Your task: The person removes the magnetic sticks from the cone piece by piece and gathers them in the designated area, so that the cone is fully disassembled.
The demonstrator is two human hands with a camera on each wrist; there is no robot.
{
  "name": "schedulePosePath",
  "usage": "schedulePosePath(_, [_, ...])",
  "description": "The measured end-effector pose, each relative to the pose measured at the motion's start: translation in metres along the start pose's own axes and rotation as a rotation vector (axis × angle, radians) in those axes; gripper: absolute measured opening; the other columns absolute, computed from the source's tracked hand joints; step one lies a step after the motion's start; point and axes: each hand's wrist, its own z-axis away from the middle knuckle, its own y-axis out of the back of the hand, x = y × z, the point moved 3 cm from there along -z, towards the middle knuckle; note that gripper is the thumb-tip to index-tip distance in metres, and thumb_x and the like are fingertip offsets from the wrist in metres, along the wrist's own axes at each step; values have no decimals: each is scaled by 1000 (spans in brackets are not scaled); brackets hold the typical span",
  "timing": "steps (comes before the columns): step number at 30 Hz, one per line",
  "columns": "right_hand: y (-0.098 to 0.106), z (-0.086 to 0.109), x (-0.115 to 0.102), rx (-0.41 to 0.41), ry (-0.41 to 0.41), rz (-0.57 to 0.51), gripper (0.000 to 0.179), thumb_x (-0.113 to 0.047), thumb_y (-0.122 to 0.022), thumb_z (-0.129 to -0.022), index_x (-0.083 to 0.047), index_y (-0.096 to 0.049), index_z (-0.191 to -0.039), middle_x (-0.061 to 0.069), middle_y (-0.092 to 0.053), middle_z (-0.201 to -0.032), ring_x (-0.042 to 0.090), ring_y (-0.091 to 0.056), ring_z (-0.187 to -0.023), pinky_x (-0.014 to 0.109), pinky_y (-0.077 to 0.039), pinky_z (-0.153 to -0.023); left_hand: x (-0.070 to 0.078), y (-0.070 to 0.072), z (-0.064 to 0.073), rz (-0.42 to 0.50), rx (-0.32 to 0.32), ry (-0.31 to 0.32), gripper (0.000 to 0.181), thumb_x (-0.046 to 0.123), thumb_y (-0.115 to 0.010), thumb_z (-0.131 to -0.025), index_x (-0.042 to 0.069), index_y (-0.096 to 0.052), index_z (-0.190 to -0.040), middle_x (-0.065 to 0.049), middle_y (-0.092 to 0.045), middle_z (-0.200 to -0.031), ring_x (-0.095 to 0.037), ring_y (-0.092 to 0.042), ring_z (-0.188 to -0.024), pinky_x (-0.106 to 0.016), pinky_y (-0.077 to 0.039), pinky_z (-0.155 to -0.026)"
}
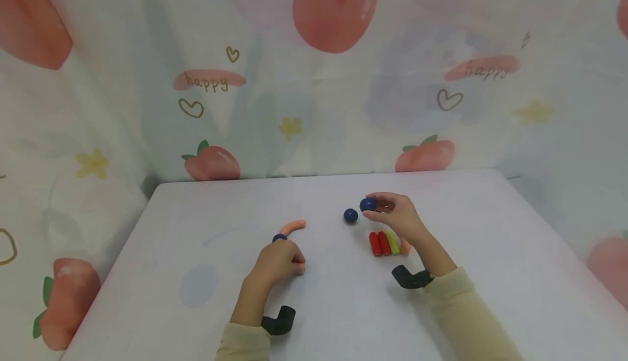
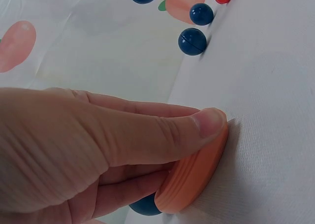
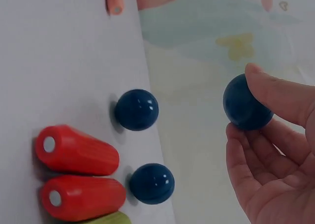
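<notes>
My left hand (image 1: 281, 260) pinches an orange curved stick (image 2: 194, 175) between thumb and fingers, low over the table. Beyond it, a dark blue ball (image 2: 146, 204) is partly hidden by that stick and the fingers; it meets the end of another orange curved stick (image 1: 294, 225) in the head view. My right hand (image 1: 392, 212) holds a blue ball (image 3: 247, 102) by the thumb and fingertips, raised above the table. Two more blue balls, one nearer the left (image 3: 138, 110) and another (image 3: 152, 183), lie on the table below it.
Two red sticks (image 1: 375, 244) (image 3: 83, 198) with pale round discs in their ends lie side by side near the right hand. Alongside are a yellow-green stick (image 1: 393, 242) and an orange piece (image 1: 405, 246) partly behind the wrist. A printed curtain (image 1: 314, 104) hangs behind the white table (image 1: 338, 306).
</notes>
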Motion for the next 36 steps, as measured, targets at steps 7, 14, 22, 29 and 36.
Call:
schedulePosePath(7, [21, -9, 8, 50, -7, 56, 49, -24, -70, -82, -1, -55, -123, 18, -58, -115, 29, -54, -103, 36, -45, -87, -1, 0, 1, 0, 1, 5, 6, 16, -77, -73, 15, -75, -78, 13, -61, -67, -4, -52, -62, -30, -45, -65])
schedulePosePath(14, [40, -25, 35, 117, -67, 41, 55, -29, -75, -77, -2, -56, -121, 18, -59, -114, 29, -54, -102, 39, -47, -85, -3, 1, 2, 6, 2, 3, 6, 16, -77, -73, 15, -74, -78, 14, -61, -67, -4, -51, -62, -29, -44, -64])
schedulePosePath(22, [45, -34, 59, 85, -160, 149, 55, -23, -74, -78, 4, -54, -121, 23, -56, -116, 34, -52, -104, 45, -43, -88, -3, 1, 1, 3, 6, -2, 5, 16, -77, -73, 16, -74, -78, 14, -60, -67, -4, -51, -62, -29, -44, -64])
schedulePosePath(29, [41, -36, 64, 36, -201, 212, 49, -14, -72, -80, 4, -54, -121, 23, -55, -116, 34, -51, -102, 42, -45, -86, -2, -1, 0, 7, 0, -2, 6, 17, -77, -74, 15, -74, -78, 14, -61, -67, -4, -51, -61, -28, -44, -64])
schedulePosePath(36, [38, -35, 70, -15, -206, 240, 49, -13, -70, -80, 4, -52, -122, 24, -53, -118, 36, -49, -105, 44, -43, -89, -2, -1, 0, -2, -2, -11, 4, 16, -77, -74, 16, -74, -77, 14, -60, -66, -4, -50, -60, -28, -44, -62])
